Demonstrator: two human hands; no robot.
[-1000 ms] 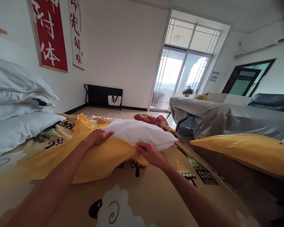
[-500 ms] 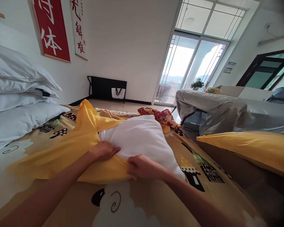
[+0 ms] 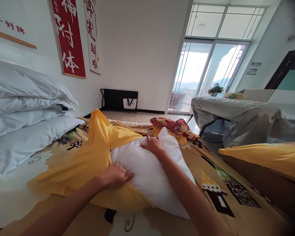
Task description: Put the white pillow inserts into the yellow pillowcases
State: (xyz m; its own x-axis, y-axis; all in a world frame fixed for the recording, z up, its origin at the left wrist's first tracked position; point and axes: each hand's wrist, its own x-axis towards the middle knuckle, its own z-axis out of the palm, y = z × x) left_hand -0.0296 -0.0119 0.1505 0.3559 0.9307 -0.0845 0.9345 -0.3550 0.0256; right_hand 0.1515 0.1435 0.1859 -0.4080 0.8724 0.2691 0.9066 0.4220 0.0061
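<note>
A white pillow (image 3: 147, 177) lies partly inside a yellow pillowcase (image 3: 81, 167) on the bed, its right part bare. My left hand (image 3: 115, 177) is closed on the near edge of the case's opening, thumb pointing right over the pillow. Across the pillow reaches my right arm; my right hand (image 3: 153, 146) rests at its far side with curled fingers, gripping the white fabric beside the case's far edge. The fingertips of that hand are partly hidden.
White pillows (image 3: 29, 108) are stacked at the left. A patterned sheet (image 3: 191, 157) covers the bed, with crumpled red cloth (image 3: 179, 127) at its far edge. At the right lie a yellow pillow (image 3: 267, 159) and a plastic-covered table (image 3: 245, 111).
My right hand has let go of the near edge of the pillowcase and moved to the pillow's far side. My left hand keeps its hold. The view has shifted slightly.
</note>
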